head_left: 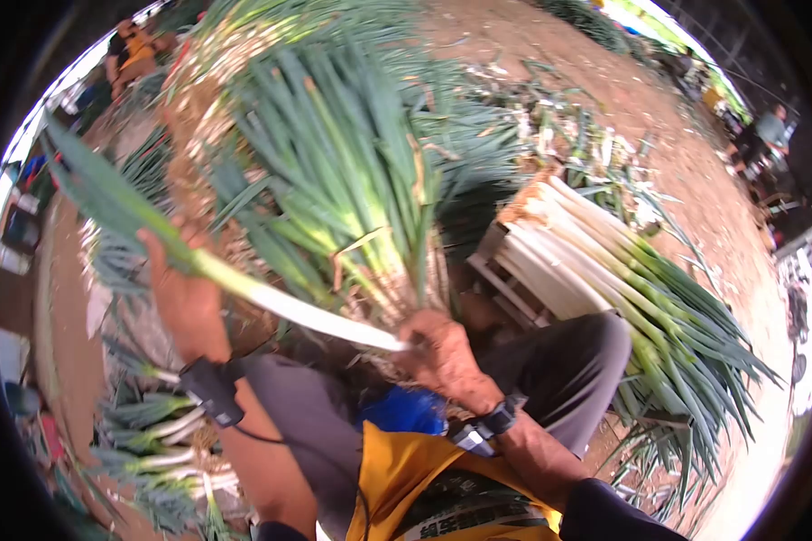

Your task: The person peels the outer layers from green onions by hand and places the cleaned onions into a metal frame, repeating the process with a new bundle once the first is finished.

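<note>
A long green onion [302,311] with a white shank and dark green leaves slants across in front of me. My left hand [185,288], somewhat blurred, is closed around its green part, and the leaf tips reach up to the left. At the root end, my right hand [442,356] is closed in a fist around the white tip; the roots are hidden. Just beyond the right hand stands a big bunch of untrimmed green onions [352,180] with dry outer leaves. Cleaned green onions [568,261] lie stacked on a low rack to the right.
Loose green onions [167,442] lie on the ground at lower left. Peeled scraps [595,144] litter the dirt floor behind the rack. Something blue [406,410] sits between my knees. Other people [135,54] are at the far left and far right.
</note>
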The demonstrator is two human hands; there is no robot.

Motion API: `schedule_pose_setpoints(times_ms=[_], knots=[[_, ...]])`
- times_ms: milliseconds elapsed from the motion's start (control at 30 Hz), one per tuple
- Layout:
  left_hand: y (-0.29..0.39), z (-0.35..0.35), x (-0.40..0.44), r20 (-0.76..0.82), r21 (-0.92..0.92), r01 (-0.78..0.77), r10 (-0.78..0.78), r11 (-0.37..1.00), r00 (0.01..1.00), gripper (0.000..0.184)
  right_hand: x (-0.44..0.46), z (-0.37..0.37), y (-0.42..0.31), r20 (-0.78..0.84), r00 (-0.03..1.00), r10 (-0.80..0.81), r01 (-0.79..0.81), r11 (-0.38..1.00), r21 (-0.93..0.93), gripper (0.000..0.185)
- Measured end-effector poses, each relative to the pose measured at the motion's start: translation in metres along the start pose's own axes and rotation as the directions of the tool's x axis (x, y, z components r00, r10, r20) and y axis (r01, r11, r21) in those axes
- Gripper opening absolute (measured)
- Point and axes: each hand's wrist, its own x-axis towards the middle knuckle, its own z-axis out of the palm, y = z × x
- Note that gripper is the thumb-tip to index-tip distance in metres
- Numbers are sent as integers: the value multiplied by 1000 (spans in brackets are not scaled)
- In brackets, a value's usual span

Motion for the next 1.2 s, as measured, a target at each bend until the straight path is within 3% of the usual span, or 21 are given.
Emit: schedule_pose_setpoints(times_ms=[100, 200, 433, 467, 533, 600, 633, 700, 733, 800, 833, 867, 900, 967, 1000, 1033, 1067, 1100, 1133, 1200], knots=[[0, -5, 2, 2, 92, -5, 5, 996, 1000, 37, -4, 5, -1, 64, 995, 82, -82, 997, -7, 24], [-1, 1, 1, -36, 103, -42, 46, 994, 998, 36, -7, 1, 1, 117, 991, -60, 54, 997, 55, 21], [10, -5, 2, 14, 41, 13, -13, 999, 1000, 32, -15, -32, -6, 374, 927, 11, -74, 985, 153, 14], [12, -5, 1, 22, 36, 3, -4, 999, 1000, 31, -18, -38, -5, 377, 925, 37, -110, 979, 172, 10], [17, -7, 1, 10, 36, -33, 32, 999, 999, 32, -34, -51, 16, 539, 816, 208, -297, 951, 82, 6], [25, -12, 1, -31, 52, -83, 85, 995, 996, 35, -72, -49, 68, 611, 786, 90, -384, 846, 369, 10], [26, -11, 0, -18, 26, -95, 95, 995, 995, 35, -79, -41, 67, 544, 834, -96, -359, 656, 664, 12], [28, -9, -2, 5, -29, -119, 119, 992, 993, 36, -83, -39, 70, 566, 816, -114, -371, 648, 665, 17], [30, -12, -1, 16, -24, -126, 127, 992, 992, 36, -88, -43, 71, 658, 750, 62, -400, 836, 376, 20], [34, -19, 0, 37, -11, -139, 140, 990, 989, 37, -67, -59, 35, 538, 840, 68, -54, 998, -41, 35], [33, -18, -1, 4, 10, -169, 169, 986, 986, 39, -61, -66, 44, 443, 888, 122, -215, 962, 166, 44], [30, -15, -2, -26, 31, -196, 197, 980, 980, 41, -37, -79, 22, 381, 917, 119, -86, 991, -103, 42], [27, -12, 0, -53, 48, -221, 223, 974, 973, 44, -10, -94, -2, 319, 943, 96, 33, 926, -376, 41], [28, -14, 1, -55, 39, -221, 223, 974, 973, 46, 10, -110, -11, 207, 933, 294, -138, 825, -548, 32], [28, -20, 2, -51, 25, -217, 218, 976, 975, 47, 13, -114, -5, 213, 944, 251, -112, 854, -508, 22], [34, -40, 7, 25, -46, -156, 157, 987, 987, 48, 12, -114, 5, 292, 919, 266, -157, 924, -348, 17], [30, -43, 9, 50, -108, -133, 139, 985, 989, 48, 8, -108, 8, 365, 919, 151, -51, 962, -270, 16], [26, -42, 10, 76, -170, -109, 123, 979, 990, 48, -4, -93, 32, 418, 899, 134, -150, 989, 6, 26], [22, -44, 13, 80, -222, -105, 126, 969, 989, 49, -8, -84, 27, 475, 880, -24, -104, 965, 243, 41], [-1, -31, 15, 109, -235, -104, 132, 967, 985, 53, -7, -42, 13, 538, 833, 130, -236, 963, 132, 56]])
